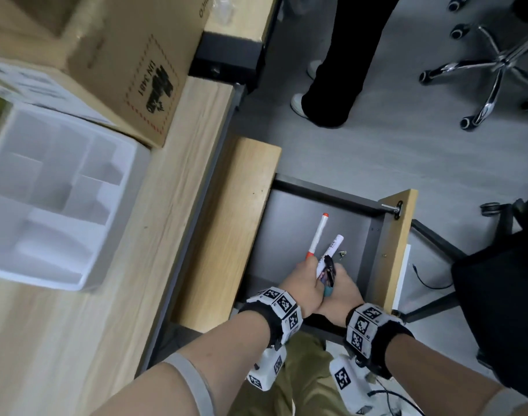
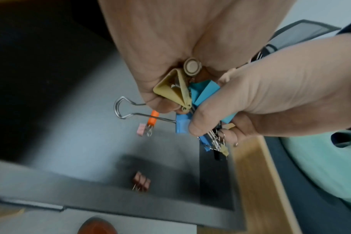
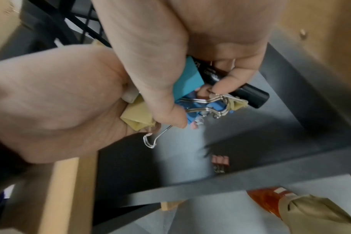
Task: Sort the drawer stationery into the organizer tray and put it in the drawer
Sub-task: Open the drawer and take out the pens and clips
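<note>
Both hands meet over the open grey drawer (image 1: 301, 211). My left hand (image 1: 309, 276) grips a white marker with orange ends (image 1: 318, 235), a second white marker (image 1: 333, 249) and a yellow binder clip (image 2: 174, 90). My right hand (image 1: 339, 276) grips a bunch of blue binder clips (image 3: 190, 79) and a black marker (image 3: 242, 88), pressed against the left hand. A few small pink clips (image 2: 141, 182) lie on the drawer floor. The white organizer tray (image 1: 76, 274) sits on the desk at left, its compartments bare.
A cardboard box (image 1: 130, 55) stands behind the tray on the wooden desk (image 1: 172, 190). Another person's legs (image 1: 340, 70) and a chair base (image 1: 494, 64) are beyond the drawer. A black chair (image 1: 497, 295) is close on the right.
</note>
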`<state>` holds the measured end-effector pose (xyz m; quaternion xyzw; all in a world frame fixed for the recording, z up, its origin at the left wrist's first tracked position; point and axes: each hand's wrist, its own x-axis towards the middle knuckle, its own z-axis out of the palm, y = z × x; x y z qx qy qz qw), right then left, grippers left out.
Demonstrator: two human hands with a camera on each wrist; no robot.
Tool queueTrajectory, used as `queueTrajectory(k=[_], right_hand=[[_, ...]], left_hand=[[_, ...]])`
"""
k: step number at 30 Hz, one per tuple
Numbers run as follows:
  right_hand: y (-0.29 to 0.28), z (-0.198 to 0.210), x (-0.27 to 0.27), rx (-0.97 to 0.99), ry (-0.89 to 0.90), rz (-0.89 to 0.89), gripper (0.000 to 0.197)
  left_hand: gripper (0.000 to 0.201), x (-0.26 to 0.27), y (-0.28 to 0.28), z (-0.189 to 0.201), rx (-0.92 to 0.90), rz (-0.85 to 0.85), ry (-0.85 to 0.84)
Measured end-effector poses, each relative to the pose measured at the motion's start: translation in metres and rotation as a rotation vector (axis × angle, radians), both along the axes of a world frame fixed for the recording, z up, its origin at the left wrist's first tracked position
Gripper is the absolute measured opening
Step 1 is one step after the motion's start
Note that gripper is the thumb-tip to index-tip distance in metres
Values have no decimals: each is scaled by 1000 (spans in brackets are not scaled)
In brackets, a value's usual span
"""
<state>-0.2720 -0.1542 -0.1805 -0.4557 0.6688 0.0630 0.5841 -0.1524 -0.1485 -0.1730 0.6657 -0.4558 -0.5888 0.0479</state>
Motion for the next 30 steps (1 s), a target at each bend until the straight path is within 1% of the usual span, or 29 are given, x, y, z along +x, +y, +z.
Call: queueTrajectory(k=[3,4,6,7,10,12,13,15,16,17,19,21,23,24,25,27,29,30], right_hand=[[-14,34,12,-59,11,90,72],[-19,51,20,-74,10,128,68],[-29,91,39,-125,6,235,48],[-32,109,48,-139,-8,277,42],[-35,167,92,-172,-47,383,39],[-24,204,129,-179,-88,485,36],[-19,218,147,-197,-97,511,40],[-3,242,187,-202,-136,534,54],[7,248,206,-186,-152,554,59],[19,253,227,-187,-177,596,62],[47,254,269,-140,-178,687,63],[73,247,304,-126,-176,789,62],[103,234,336,-112,-149,889,47],[113,228,345,-122,-130,908,40],[119,222,351,-142,-123,925,38],[132,207,362,-166,-97,979,45],[138,195,369,-230,-49,1023,43],[140,193,371,-274,-33,1044,41]], left_hand=[[22,9,-8,43,-20,-23,-54],[20,14,-10,61,-24,-24,-84],[17,32,-12,103,-42,1,-125],[16,40,-13,124,-54,16,-135],[22,79,-5,179,-90,98,-192],[22,112,13,213,-118,174,-231],[23,128,23,229,-149,216,-227],[34,163,47,255,-240,303,-245],[36,180,61,264,-254,337,-270],[34,199,80,272,-236,383,-295],[26,234,120,275,-181,454,-321],[24,264,158,262,-119,557,-309],[20,286,197,244,-81,692,-257],[19,292,212,236,-82,749,-234],[21,297,223,228,-79,798,-217],[24,303,247,216,-78,896,-190],[15,306,261,204,-83,940,-210],[12,307,265,199,-101,934,-240]])
